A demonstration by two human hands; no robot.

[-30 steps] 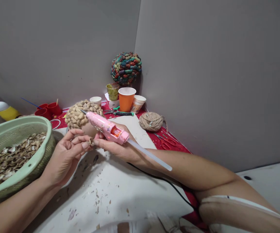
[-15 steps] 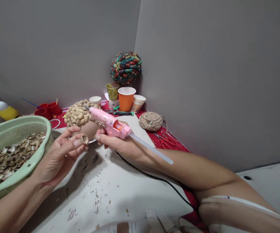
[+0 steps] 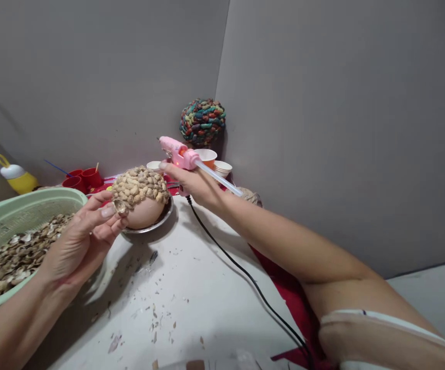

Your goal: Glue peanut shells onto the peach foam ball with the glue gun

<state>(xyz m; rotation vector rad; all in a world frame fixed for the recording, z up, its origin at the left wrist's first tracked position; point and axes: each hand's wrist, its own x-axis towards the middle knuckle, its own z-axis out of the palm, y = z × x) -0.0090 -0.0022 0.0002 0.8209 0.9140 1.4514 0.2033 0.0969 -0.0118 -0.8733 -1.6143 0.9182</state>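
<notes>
Between the thumb and fingers of my left hand (image 3: pixel 94 226) is a peanut shell (image 3: pixel 121 207), its hollow side facing me. Just behind it sits a round form (image 3: pixel 145 213), smooth and pinkish below, its upper part covered with peanut shells (image 3: pixel 139 186). The form rests in a shallow metal dish (image 3: pixel 160 222). My right hand (image 3: pixel 195 182) grips a pink glue gun (image 3: pixel 179 153), raised beyond the form to the right, nozzle pointing away to the left. A clear glue stick (image 3: pixel 218 176) sticks out of its back, and a black cord (image 3: pixel 230 257) trails down from its handle.
A green basket (image 3: pixel 79 198) of peanut shells stands at left. Red cups (image 3: pixel 91 178), a yellow bottle (image 3: pixel 21 180), paper cups (image 3: pixel 207 155) and a multicoloured ball (image 3: pixel 202 122) are at the back. Twine (image 3: pixel 251 196) lies behind my right arm. Shell scraps dot the white board (image 3: pixel 191 308).
My right hand has lifted the glue gun up and away from the peanut shell, towards the back. My left hand has shifted slightly left with the shell. The covered form is less hidden now.
</notes>
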